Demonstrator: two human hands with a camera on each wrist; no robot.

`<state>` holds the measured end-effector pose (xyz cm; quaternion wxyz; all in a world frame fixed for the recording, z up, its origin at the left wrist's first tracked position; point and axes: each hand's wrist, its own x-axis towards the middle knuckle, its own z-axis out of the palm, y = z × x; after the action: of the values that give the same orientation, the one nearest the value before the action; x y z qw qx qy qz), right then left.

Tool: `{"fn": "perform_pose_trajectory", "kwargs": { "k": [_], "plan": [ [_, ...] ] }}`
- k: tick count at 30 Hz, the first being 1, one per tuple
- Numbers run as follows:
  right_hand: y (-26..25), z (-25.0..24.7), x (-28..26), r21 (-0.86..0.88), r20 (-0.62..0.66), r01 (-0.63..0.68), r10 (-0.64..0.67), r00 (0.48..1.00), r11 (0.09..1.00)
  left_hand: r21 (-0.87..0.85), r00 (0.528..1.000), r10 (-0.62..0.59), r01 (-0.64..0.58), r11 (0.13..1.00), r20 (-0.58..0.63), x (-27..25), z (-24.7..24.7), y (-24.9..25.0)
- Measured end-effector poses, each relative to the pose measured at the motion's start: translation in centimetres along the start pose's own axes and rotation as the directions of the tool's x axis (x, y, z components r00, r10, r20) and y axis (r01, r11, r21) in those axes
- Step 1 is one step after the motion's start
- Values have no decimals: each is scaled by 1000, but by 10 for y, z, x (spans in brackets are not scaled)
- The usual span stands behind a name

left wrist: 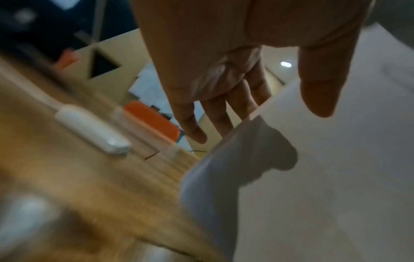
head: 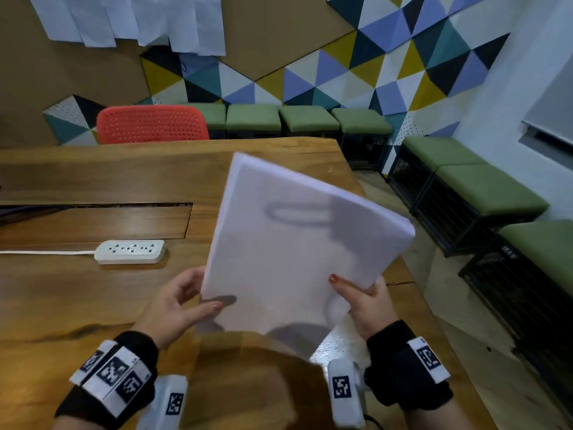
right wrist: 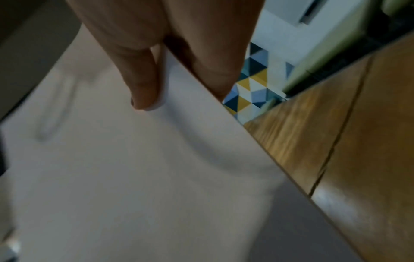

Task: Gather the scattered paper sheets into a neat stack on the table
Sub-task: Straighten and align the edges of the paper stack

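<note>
A stack of white paper sheets (head: pixel 294 243) is held tilted above the wooden table (head: pixel 62 299), its far edge raised. My left hand (head: pixel 195 296) pinches the stack's lower left edge, thumb on top and fingers behind. In the left wrist view the left hand (left wrist: pixel 224 70) shows its thumb on the sheets (left wrist: pixel 313 177) and its fingers going behind their edge. My right hand (head: pixel 356 296) pinches the lower right edge, thumb on the top sheet. The right wrist view shows the right hand (right wrist: pixel 168 44) with its thumb pressing the paper (right wrist: pixel 134 177). The stack's underside is hidden.
A white power strip (head: pixel 129 251) with its cord lies left of the stack, in front of a sunken cable slot (head: pixel 93 221). A red chair (head: pixel 152 124) stands at the table's far side. Green stools (head: pixel 483 193) line the wall right of the table edge. White sheets (head: pixel 124 20) hang on the wall.
</note>
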<state>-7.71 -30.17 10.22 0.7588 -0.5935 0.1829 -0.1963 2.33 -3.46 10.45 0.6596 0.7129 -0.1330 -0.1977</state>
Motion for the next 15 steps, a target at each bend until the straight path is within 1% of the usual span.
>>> {"fn": "perform_pose_trajectory", "kwargs": {
  "k": [1, 2, 4, 6, 10, 12, 15],
  "plan": [
    [-2, 4, -1, -34, 58, 18, -16, 998, 999, 57, 1000, 13, -13, 998, 3, 0, 5, 3],
    [-4, 8, -1, -81, 111, 39, -30, 993, 996, 45, 999, 23, -22, 999, -24, 2, 12, 5],
    [-3, 13, -3, -136, 147, 61, -41, 988, 989, -18, 996, 36, -38, 999, -82, 3, 24, 6],
    [4, 13, -3, -159, 126, 59, -39, 991, 985, 9, 993, 61, -60, 998, -105, 4, 32, -1],
    [21, 16, -7, -229, 76, -24, 43, 996, 973, 55, 992, -17, 24, 998, -122, -1, 40, -24],
    [24, 19, -9, -256, 76, -39, 61, 995, 966, 44, 989, -40, 47, 998, -144, -1, 42, -32],
    [22, 19, -10, -266, 68, -20, 39, 997, 964, -18, 980, -62, 60, 998, -187, 0, 42, -28]
  ]
}}
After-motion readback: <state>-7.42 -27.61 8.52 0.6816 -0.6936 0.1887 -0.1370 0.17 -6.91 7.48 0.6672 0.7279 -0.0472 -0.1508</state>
